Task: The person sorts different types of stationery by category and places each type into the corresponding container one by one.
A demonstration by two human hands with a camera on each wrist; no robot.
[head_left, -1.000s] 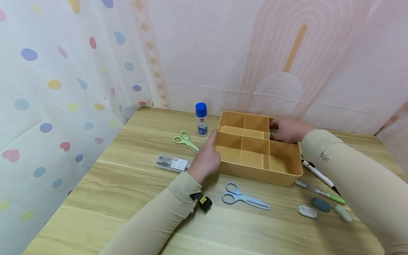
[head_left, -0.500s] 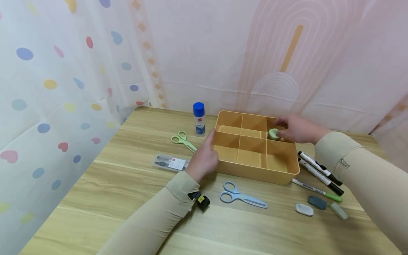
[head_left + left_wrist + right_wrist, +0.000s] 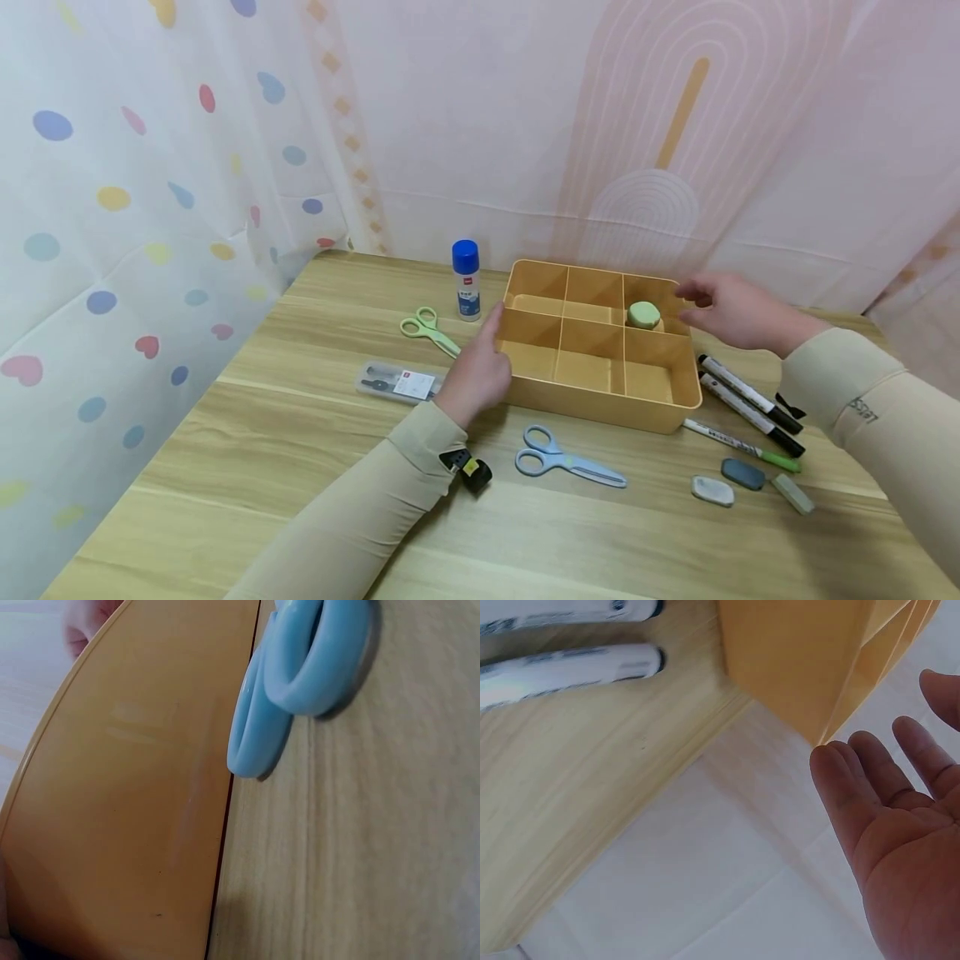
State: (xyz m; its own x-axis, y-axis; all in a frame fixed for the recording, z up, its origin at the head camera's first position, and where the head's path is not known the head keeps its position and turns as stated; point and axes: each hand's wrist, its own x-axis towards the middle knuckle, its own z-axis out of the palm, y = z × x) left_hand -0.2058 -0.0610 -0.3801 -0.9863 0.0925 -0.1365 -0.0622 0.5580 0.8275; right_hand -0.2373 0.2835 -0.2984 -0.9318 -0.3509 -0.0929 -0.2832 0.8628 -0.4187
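An orange six-compartment box (image 3: 600,408) sits toward the back of the table. My left hand (image 3: 476,379) rests against its left side, index finger straight along the rim. In the back right compartment lies a small light-green rounded item (image 3: 643,315). My right hand (image 3: 742,312) is just right of that compartment, thumb and fingers apart, holding nothing; the right wrist view shows its bare palm and its fingertips (image 3: 825,757) near the box's corner. Blue scissors (image 3: 570,462) lie in front of the box, their handles (image 3: 315,667) showing in the left wrist view.
Left of the box are a blue-capped glue bottle (image 3: 467,283), green scissors (image 3: 429,331) and a clear case (image 3: 397,382). On the right lie black-capped markers (image 3: 738,400), a green-capped marker (image 3: 742,444) and white (image 3: 712,491), dark-blue (image 3: 742,473) and grey-green (image 3: 792,494) eraser-like blocks.
My right hand has let go of the light-green item in the back right compartment and moved out to the right. My left hand has stayed at the box's left side.
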